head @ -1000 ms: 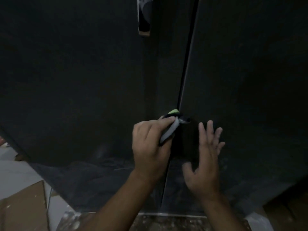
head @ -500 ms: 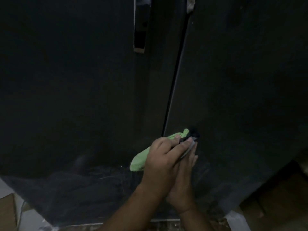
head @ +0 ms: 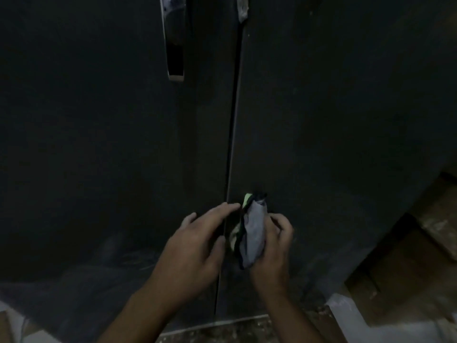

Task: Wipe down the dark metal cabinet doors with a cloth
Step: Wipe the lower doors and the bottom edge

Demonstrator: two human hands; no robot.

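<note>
Right hand clenches the cloth, fingers curled round a bunched grey-and-green wad. The cloth's top end sits low on the right door, just right of the seam; we cannot tell if it presses the metal.

Left hand is slack, fingers loosely spread, grasping nothing. It hovers just beside the cloth, across the seam. Whether its thumb touches the cloth we cannot tell.

We judge the cloth is being readied for a pass. A wad this tight would wipe only a narrow track, so we would flatten it into a broad pad under the palm. We would stroke outward from the seam in overlapping runs.

Pale smears show low on the left door, so we would cover that band too. The handle is well above.
</note>
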